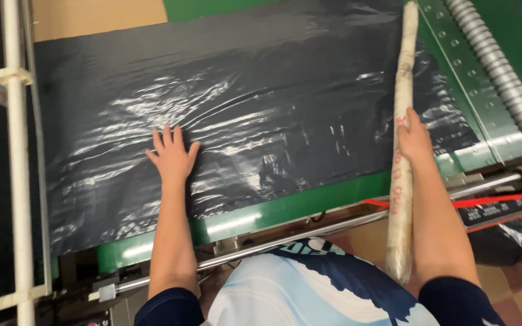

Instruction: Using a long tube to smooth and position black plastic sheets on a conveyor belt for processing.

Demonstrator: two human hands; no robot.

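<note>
Pale tube (401, 175) in right hand (414, 140), beside black sheet (261, 102)

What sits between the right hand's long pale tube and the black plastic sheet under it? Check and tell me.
Nothing visible. The right hand holds the pale tube over the right edge of the black plastic sheet, with no object between them. The left hand lies flat on the sheet, well to the left.

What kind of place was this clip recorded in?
Probably a factory or workshop that makes plastic film or bags. A wide black plastic sheet lies on a green machine bed, a ribbed metal roller runs alongside, and the right hand holds a long cardboard core tube.
</note>
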